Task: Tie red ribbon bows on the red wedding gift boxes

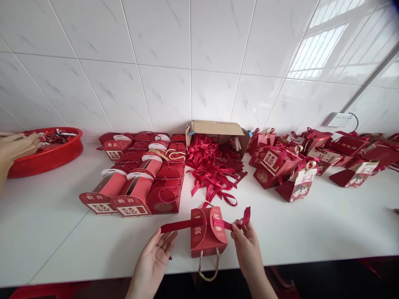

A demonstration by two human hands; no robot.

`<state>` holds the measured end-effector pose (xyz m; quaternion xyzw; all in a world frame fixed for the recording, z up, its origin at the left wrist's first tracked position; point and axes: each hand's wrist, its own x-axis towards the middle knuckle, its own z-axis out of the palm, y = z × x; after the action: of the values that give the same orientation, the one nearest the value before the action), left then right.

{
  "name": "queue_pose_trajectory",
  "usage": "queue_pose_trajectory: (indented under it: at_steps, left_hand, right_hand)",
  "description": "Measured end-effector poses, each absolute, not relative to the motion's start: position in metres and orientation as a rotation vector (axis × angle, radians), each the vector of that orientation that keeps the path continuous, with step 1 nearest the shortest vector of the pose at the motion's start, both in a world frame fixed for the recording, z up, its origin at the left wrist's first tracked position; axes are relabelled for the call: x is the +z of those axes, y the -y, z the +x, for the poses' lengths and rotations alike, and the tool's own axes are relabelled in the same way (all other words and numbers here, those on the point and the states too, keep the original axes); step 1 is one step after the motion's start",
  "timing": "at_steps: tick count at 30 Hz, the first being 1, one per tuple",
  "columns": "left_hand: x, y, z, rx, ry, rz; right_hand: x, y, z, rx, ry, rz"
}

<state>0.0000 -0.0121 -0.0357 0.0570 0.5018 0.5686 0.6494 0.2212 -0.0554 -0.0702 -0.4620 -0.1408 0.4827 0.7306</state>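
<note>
A red gift box (208, 241) with gold lettering and twisted rope handles sits close to the table's front edge. Across its folded top runs a dark red ribbon (179, 226), passing through the flaps. My left hand (156, 253), palm up, pinches the ribbon's left end between thumb and forefinger. On the other side my right hand (246, 245) grips the right end, whose tip sticks up above the fingers. Both hands are beside the box, not touching it. Behind it, a heap of red ribbons (208, 166) spills out of a cardboard box (218, 127).
Rows of red gift boxes (132, 205) stand left of the ribbons. More boxes with ribbons (294, 189) stand to the right. At far left, another person's hand (18, 145) reaches over a red basin (59, 155). A power strip (338, 119) is against the tiled wall.
</note>
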Motion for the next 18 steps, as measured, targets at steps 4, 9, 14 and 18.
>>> queue_pose_trajectory:
  at_steps: [4,9,14,18]
  left_hand:
    - [-0.042,0.011,-0.009,1.366,-1.095,0.177]
    - [-0.032,0.011,-0.021,1.560,-1.110,0.367]
    - [0.002,0.003,-0.020,1.829,-1.151,0.689]
    - [0.028,-0.007,-0.009,1.828,-1.104,0.844]
  right_hand:
    - [-0.074,0.055,0.227,0.909,0.427,-1.142]
    - [-0.062,0.055,0.238,0.815,0.361,-1.108]
    - [-0.029,0.047,0.248,0.786,0.328,-0.965]
    - [0.002,0.037,0.253,0.721,0.439,-0.912]
